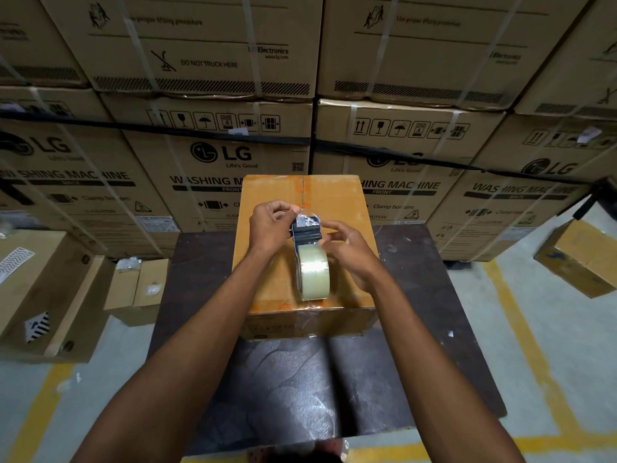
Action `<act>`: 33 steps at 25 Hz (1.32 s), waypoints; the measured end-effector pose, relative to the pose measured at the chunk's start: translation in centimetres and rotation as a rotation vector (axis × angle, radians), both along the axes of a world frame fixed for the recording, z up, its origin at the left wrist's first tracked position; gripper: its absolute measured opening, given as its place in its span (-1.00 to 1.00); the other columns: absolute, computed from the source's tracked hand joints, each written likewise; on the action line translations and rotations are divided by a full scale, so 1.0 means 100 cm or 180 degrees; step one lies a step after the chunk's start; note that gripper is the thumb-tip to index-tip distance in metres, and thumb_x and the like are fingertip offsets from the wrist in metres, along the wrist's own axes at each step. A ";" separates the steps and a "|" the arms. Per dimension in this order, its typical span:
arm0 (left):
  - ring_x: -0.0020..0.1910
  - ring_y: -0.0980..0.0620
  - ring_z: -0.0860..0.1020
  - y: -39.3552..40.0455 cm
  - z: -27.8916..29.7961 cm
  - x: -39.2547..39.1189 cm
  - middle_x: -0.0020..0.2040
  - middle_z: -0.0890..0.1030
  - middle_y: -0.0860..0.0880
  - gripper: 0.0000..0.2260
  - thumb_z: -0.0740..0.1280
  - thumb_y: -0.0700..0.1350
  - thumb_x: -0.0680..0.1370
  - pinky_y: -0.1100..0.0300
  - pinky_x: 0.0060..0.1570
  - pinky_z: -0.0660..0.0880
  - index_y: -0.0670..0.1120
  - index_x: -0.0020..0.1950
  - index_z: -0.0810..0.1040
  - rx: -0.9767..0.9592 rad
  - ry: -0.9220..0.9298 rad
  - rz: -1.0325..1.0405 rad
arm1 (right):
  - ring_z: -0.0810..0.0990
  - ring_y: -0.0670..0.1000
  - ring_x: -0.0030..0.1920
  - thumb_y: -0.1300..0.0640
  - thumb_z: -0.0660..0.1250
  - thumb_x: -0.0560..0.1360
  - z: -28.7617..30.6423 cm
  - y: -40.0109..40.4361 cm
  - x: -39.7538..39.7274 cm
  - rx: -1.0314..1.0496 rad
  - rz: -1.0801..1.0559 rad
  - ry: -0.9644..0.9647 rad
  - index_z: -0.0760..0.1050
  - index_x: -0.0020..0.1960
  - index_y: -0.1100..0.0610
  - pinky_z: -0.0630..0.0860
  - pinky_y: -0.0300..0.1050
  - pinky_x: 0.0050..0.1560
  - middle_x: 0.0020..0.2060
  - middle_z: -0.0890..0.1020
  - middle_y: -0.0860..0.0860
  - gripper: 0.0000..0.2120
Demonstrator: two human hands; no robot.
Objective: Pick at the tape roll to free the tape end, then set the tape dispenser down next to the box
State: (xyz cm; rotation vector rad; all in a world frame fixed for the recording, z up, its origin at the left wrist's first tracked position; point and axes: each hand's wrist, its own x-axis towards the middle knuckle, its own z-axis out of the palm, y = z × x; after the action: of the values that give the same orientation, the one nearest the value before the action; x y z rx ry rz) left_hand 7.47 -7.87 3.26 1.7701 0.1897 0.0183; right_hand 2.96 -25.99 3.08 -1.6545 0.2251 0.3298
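Item: tape dispenser (pixel 309 253), which we held upright on the carton (pixel 337 198), long axis along its seam; our left hand (pixel 270 225) pinched the tape end, right hand (pixel 350 252) gripped the handle

Stacked washing-machine cartons (pixel 207 155) fill the upper frame. Below lies a grey floor (pixel 551 345) with yellow lines (pixel 516 315); dark table (pixel 417 295) at centre, dim light.

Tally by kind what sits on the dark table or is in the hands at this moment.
Cardboard box on the dark table: 1
Tape dispenser with clear tape roll, gripped by the left hand and right hand: 1
Total: 2
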 end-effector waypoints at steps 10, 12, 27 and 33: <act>0.00 -0.06 0.77 0.002 -0.003 0.000 -0.03 0.80 -0.10 -0.90 0.44 -0.10 0.66 0.00 0.00 0.74 -0.11 0.05 0.72 -0.0090 0.0028 0.0015 | 0.67 0.08 -0.01 0.19 0.46 0.60 -0.028 0.000 -0.020 0.0785 0.0189 0.0525 0.47 0.45 -0.22 0.46 -0.01 -0.10 -0.02 0.78 0.03 -0.48; 0.00 -0.03 0.77 0.002 -0.004 -0.001 -0.02 0.79 -0.08 -0.92 0.44 -0.10 0.66 0.04 -0.01 0.73 -0.08 0.04 0.71 -0.0133 0.0024 0.0016 | 0.70 0.04 -0.02 0.19 0.47 0.60 -0.029 -0.002 -0.021 0.0793 0.0191 0.0473 0.47 0.42 -0.23 0.53 -0.02 -0.10 0.02 0.77 0.03 -0.50; 0.52 -0.12 0.50 -0.123 -0.059 -0.013 0.52 0.56 -0.05 -0.55 0.24 0.13 0.71 -0.03 0.45 0.40 0.08 0.60 0.44 0.0983 -0.0131 -0.0415 | 0.75 -0.09 -0.02 0.24 0.42 0.63 -0.006 -0.155 -0.032 0.0583 -0.0413 0.0094 0.37 0.55 -0.06 0.66 -0.10 0.03 0.06 0.77 0.00 -0.44; 0.72 -0.29 0.12 -0.153 -0.105 -0.032 0.76 0.15 -0.12 -0.16 0.00 0.53 0.57 -0.52 0.57 0.00 0.10 0.73 0.05 0.3243 0.0168 -0.0995 | 0.74 -0.09 -0.10 0.21 0.42 0.63 -0.070 -0.222 -0.032 0.0722 -0.0854 0.0433 0.41 0.55 -0.03 0.65 -0.14 -0.06 0.01 0.76 0.00 -0.47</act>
State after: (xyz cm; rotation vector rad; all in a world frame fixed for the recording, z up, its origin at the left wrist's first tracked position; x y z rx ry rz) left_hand 4.26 -23.15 -7.27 2.8010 -0.0909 -0.1884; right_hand -0.28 -48.17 -3.90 -1.3600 0.4893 0.2539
